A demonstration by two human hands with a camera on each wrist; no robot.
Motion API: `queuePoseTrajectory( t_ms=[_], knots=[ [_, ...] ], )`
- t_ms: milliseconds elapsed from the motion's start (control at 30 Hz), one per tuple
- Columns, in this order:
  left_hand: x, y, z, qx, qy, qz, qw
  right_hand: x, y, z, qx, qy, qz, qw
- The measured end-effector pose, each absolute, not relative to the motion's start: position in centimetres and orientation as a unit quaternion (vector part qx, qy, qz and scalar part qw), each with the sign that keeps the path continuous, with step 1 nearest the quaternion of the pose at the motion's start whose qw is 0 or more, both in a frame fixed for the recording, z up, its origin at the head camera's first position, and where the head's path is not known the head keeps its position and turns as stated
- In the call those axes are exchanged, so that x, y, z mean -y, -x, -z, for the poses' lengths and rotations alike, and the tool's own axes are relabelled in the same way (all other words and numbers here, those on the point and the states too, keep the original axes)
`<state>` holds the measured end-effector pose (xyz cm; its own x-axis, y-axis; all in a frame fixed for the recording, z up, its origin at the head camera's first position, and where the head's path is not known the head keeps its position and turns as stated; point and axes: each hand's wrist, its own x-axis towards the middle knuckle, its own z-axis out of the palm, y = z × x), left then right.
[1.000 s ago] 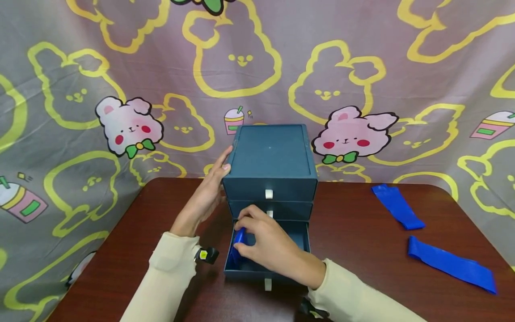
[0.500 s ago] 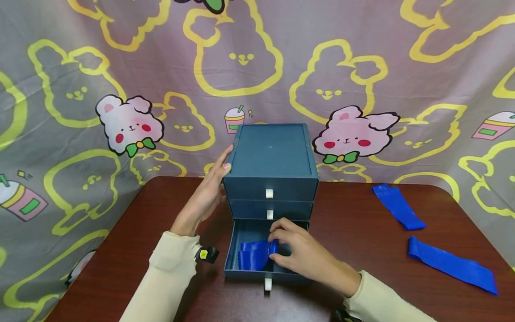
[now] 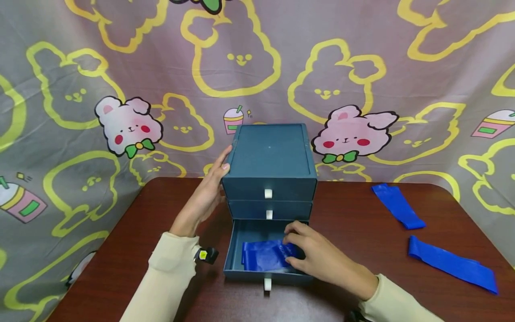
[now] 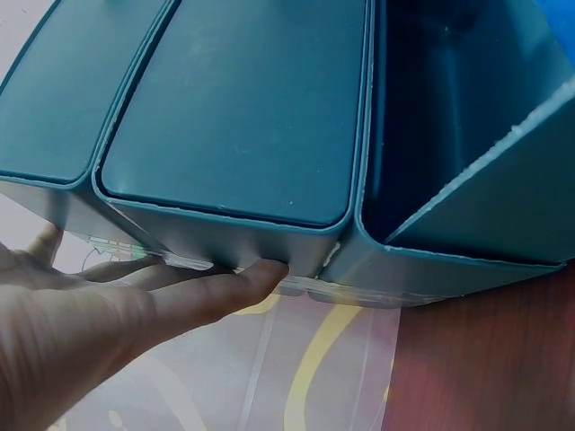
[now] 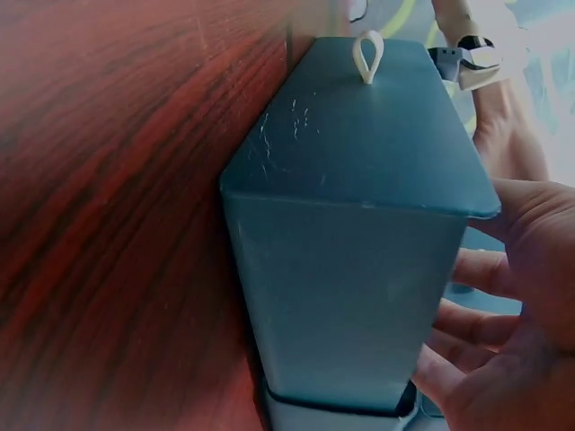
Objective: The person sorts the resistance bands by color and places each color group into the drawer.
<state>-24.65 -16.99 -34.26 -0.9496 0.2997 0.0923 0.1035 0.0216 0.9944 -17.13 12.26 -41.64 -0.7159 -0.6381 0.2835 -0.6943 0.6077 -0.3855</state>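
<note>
A dark teal drawer cabinet (image 3: 269,152) stands on the table, its bottom drawer (image 3: 251,230) pulled out. Inside that drawer lies a folded, flat blue band (image 3: 263,257). My right hand (image 3: 322,255) reaches over the drawer's right side, curled fingers and thumb on the band's right end. In the right wrist view, the drawer wall (image 5: 350,287) hides the band. My left hand (image 3: 203,201) rests against the cabinet's left side; in the left wrist view its fingers (image 4: 207,296) lie extended along that side.
Two more blue strips (image 3: 398,208) lie on the right of the brown table (image 3: 346,223). White pull loops (image 3: 268,193) mark the drawer fronts. A patterned cloth (image 3: 257,53) hangs behind the table.
My right hand has moved rightward across the drawer with the band's end, and the band now lies spread out flatter. My left hand has kept its place on the cabinet.
</note>
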Motion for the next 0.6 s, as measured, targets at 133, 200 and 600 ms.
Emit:
queuePoseTrajectory(
  t_ms=[133,200,600],
  knots=[
    [17.0,24.7,34.3,-0.709,-0.143,-0.687,0.071,-13.1,16.7,41.3,0.891,-0.373,-0.245,0.085],
    [17.0,24.7,34.3,-0.71,-0.143,-0.686,0.071,-13.5,16.6,41.1,0.89,-0.367,-0.254,0.093],
    [16.9,24.6,34.3,-0.715,-0.146,-0.68,0.068,-16.8,15.9,40.5,0.9,-0.298,-0.27,0.167]
  ],
)
